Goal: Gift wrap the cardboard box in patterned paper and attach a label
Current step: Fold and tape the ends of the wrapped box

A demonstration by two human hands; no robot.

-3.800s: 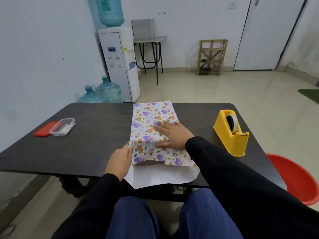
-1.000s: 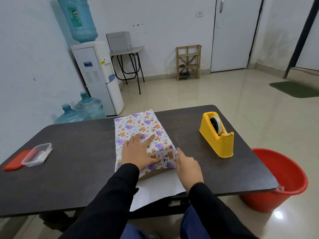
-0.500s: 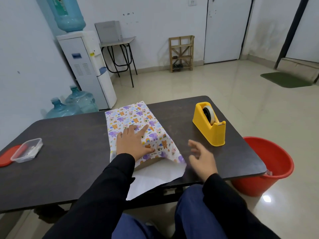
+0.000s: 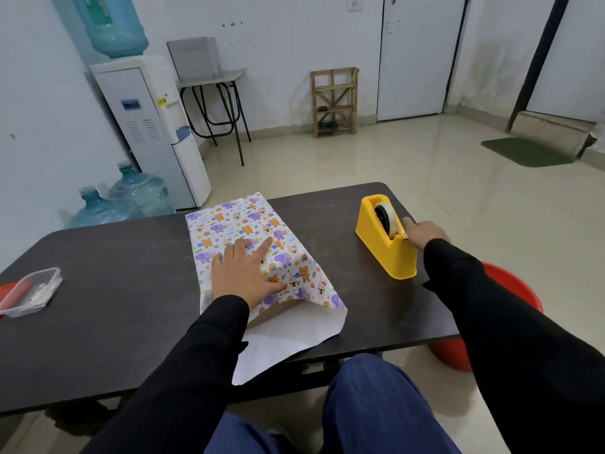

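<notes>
We see our left hand (image 4: 244, 273) spread flat, fingers straight and slightly fanned, pressing down on the white wrapping paper printed with purple elephants, orange bears and rainbows (image 4: 252, 224). The paper is folded into a flat oblong parcel in the middle of the dark brown tabletop (image 4: 114, 290), with its long axis running from 6 to 12 o'clock. At the parcel's 6 o'clock end the paper stands open, and its plain white underside (image 4: 294, 335) lies out over the tabletop's near edge.

At 3 o'clock from the parcel, and apart from it, stands the yellow plastic tape dispenser (image 4: 383, 253) with its roll of tape (image 4: 386, 213). Our right hand (image 4: 424, 234) is at the dispenser's cutter end, one finger reaching toward the roll. We cannot tell whether it pinches the tape.

Far out at 9 o'clock sits a clear plastic container (image 4: 31, 291) beside a red lid (image 4: 6, 288). A red bucket (image 4: 514, 290) stands on the floor at 4 o'clock.
</notes>
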